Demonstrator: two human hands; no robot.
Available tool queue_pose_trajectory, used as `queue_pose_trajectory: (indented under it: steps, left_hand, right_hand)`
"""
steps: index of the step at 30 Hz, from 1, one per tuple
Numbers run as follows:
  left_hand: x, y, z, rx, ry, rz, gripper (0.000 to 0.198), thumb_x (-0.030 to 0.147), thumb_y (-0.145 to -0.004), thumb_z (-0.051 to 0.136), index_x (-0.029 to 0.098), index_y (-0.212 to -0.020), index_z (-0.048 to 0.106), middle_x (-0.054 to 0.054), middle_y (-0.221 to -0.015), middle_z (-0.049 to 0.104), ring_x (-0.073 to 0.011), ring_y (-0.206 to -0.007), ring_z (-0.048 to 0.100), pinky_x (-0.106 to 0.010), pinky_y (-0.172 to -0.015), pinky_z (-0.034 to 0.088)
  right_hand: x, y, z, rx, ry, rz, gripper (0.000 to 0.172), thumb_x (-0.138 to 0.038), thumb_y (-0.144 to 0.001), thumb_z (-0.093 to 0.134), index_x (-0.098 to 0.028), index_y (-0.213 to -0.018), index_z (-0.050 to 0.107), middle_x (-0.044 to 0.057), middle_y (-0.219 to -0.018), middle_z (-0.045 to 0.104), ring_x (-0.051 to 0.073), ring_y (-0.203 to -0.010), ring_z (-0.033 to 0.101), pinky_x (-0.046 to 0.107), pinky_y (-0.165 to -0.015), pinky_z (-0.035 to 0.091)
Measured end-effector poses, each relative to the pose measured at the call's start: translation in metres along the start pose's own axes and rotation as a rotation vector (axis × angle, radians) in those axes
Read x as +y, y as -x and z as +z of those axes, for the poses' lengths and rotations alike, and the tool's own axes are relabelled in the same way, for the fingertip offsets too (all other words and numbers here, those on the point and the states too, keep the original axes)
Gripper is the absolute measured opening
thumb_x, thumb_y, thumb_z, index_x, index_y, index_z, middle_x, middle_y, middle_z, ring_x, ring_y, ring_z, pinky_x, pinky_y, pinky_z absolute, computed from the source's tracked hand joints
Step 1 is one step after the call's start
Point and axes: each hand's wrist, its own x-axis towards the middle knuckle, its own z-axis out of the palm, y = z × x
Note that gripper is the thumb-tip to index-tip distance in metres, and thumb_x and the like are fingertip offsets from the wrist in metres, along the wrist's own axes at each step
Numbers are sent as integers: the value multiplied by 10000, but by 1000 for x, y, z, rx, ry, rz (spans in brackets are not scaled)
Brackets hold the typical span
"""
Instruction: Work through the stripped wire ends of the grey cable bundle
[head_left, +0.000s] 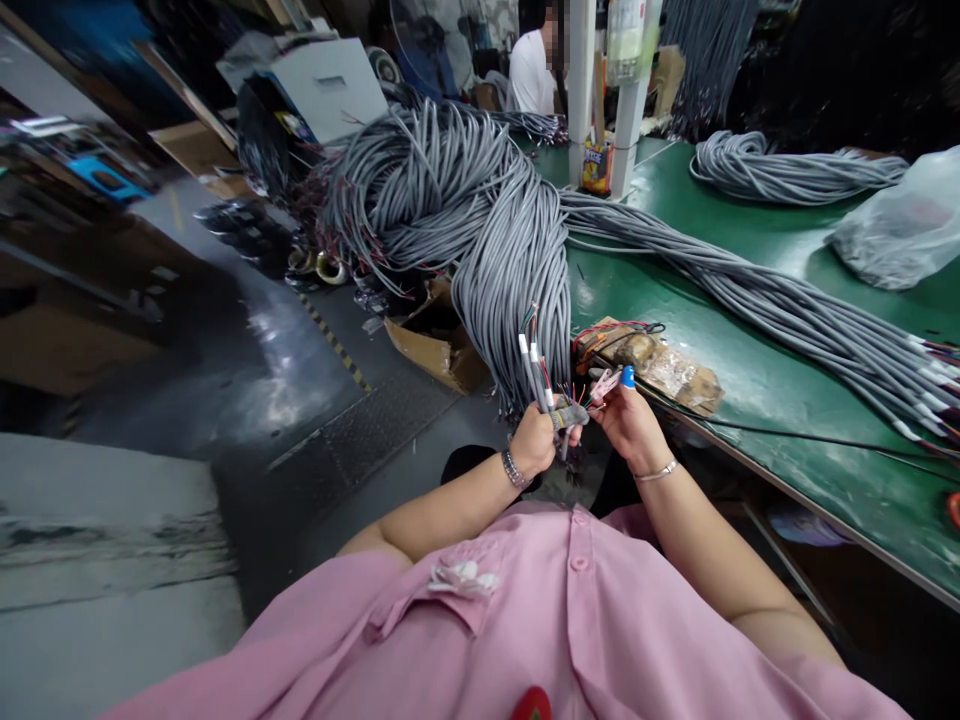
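Several grey cables [538,380] with white-wrapped ends and thin coloured wires stand up out of my left hand [534,440], which is closed around them. A grey covering with a yellow band [570,417] is on a finger of this hand. Close beside it, my right hand [634,430] is closed, its fingertips pinching thin wires [603,384] that look pale pink; their exact form is too small to make out. Blue tape [628,377] wraps one of its fingertips. Just beyond both hands, a thick bundle of grey cables [517,270] hangs over the table edge.
The green table [750,420] runs to the right, bearing a long cable bundle [735,280], a coiled bundle [787,168] and a plastic bag [904,220]. A taped brown block [660,365] lies near its edge. Below left is an open carton [431,345]. A person [531,72] is at the back.
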Motion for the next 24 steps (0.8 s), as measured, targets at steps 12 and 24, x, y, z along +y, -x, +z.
queue_pose_trajectory:
  steps: [12,24]
  left_hand:
    - [-5,1,-5,-2,-11,-1,302,400,-681,737,131,-640,607,-1,-472,566,-91,-389,476,-224,-405,338]
    - [2,-5,-13,-131,34,-107,285,377,-632,739,127,-656,604,-15,-449,566,-91,-357,452,-213,-376,329]
  right_hand:
    - [1,3,0,33,-61,49,467,-668,-750,629,-209,-830,661,-1,-748,668,109,-598,562,243,-568,499]
    - [-6,6,3,43,159,-65,403,-605,-772,651,-204,-811,662,10,-732,652,107,-594,537,240,-574,509]
